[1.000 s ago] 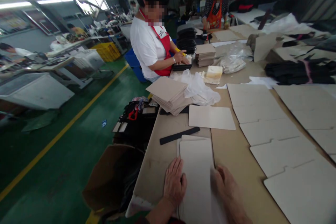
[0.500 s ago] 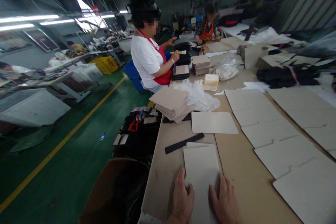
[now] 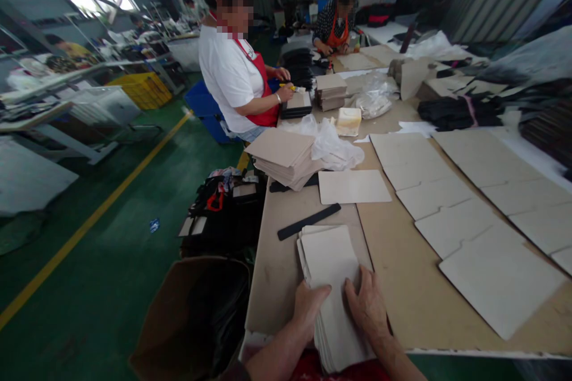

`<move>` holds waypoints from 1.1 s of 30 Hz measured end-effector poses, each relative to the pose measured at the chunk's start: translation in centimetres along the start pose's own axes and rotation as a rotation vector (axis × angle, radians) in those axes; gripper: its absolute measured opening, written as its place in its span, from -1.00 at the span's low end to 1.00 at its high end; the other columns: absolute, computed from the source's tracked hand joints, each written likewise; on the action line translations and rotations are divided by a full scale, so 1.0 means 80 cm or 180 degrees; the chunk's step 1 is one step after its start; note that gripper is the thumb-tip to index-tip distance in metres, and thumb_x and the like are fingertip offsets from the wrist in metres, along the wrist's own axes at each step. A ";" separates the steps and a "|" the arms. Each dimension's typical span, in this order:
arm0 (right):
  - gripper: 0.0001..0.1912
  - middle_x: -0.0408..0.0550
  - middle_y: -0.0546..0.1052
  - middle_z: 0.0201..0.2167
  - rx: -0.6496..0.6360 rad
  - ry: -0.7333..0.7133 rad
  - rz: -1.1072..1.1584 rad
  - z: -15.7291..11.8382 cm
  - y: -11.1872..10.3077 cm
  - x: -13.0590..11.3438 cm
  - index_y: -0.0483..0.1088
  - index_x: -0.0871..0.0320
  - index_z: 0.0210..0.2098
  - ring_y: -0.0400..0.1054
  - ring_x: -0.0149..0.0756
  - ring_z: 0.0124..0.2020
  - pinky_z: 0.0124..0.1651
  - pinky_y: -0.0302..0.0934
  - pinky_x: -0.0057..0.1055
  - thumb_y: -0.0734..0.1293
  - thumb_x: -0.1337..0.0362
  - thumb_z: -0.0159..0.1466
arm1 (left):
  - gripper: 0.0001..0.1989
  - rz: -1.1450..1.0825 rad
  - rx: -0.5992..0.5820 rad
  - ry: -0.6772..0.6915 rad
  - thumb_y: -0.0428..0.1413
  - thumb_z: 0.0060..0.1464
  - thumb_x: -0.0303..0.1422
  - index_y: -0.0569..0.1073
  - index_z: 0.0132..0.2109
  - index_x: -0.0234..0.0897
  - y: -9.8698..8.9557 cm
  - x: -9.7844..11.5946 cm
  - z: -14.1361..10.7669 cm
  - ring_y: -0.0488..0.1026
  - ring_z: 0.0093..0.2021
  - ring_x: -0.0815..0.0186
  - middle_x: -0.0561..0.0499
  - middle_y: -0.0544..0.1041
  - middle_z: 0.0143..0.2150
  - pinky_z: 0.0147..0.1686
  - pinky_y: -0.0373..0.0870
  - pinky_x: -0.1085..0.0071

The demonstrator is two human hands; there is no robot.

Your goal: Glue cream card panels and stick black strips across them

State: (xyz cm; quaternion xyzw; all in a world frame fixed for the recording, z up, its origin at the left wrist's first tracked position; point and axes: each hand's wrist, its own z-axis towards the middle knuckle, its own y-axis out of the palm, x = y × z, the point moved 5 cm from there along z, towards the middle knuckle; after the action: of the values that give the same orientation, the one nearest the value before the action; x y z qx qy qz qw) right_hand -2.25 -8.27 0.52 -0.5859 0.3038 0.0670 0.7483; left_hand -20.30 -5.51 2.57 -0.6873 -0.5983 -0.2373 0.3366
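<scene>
A stack of pale cardboard sheets (image 3: 333, 268) lies lengthwise at the table's near edge, its layers slightly fanned at the left and bottom. My left hand (image 3: 309, 305) grips its left side, thumb across the top and fingers hidden at the edge. Against the right side is my right hand (image 3: 367, 303), thumb on the top sheet and fingers bent along the edge. A black strip (image 3: 308, 221) lies just beyond the stack. Farther off, a single cardboard sheet (image 3: 355, 186) rests flat.
Overlapping cardboard sheets (image 3: 465, 226) spread across the right of the table. A taller cardboard pile (image 3: 283, 152) and crumpled plastic (image 3: 337, 149) stand ahead. At left, an open carton (image 3: 165, 315) sits below the table edge. A co-worker (image 3: 236, 71) holds a brush across the corner.
The stack has come nearer to me and tilted, showing several fanned layers. My left hand has closed round its left side, and the view has shifted slightly.
</scene>
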 end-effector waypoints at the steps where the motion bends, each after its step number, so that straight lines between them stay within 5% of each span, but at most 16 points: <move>1: -0.49 0.27 0.42 -0.11 -0.0021 0.0009 0.0034 -0.005 0.001 -0.005 0.29 0.36 0.09 0.33 0.05 -0.05 0.03 0.26 -0.07 0.21 0.11 0.29 | -0.60 -0.0174 -0.0128 -0.0049 0.24 -0.15 -0.35 0.53 -0.10 -0.40 0.000 -0.003 -0.002 0.58 -0.24 0.06 -0.16 0.65 -0.24 -0.29 0.46 0.32; 13: -0.37 0.25 0.47 0.02 -0.1134 0.0707 0.1112 -0.040 0.023 -0.053 0.39 0.36 0.11 0.39 -0.04 0.05 0.16 0.24 -0.20 0.19 0.02 0.22 | -0.30 -0.1350 -0.0685 -0.0185 0.43 -0.38 -0.21 0.52 -0.04 -0.46 -0.091 -0.051 -0.002 0.58 -0.31 0.05 -0.24 0.64 -0.22 -0.24 0.50 0.16; 33: -0.48 0.27 0.46 0.10 -0.1010 0.0181 0.0480 -0.065 0.009 -0.067 0.36 0.34 0.13 0.38 -0.09 0.10 0.18 0.22 -0.18 0.07 0.21 0.32 | -0.31 -0.1165 -0.0489 0.0001 0.43 -0.27 -0.17 0.49 0.01 -0.43 -0.099 -0.072 0.005 0.57 -0.28 0.13 -0.19 0.64 -0.18 -0.28 0.49 0.32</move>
State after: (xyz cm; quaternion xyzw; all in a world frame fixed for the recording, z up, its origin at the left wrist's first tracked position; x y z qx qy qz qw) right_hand -8.83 -11.49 2.10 -0.6738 0.3535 0.1535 0.6304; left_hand -29.07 -8.56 -0.49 -0.5907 -0.6933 -0.3397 0.2345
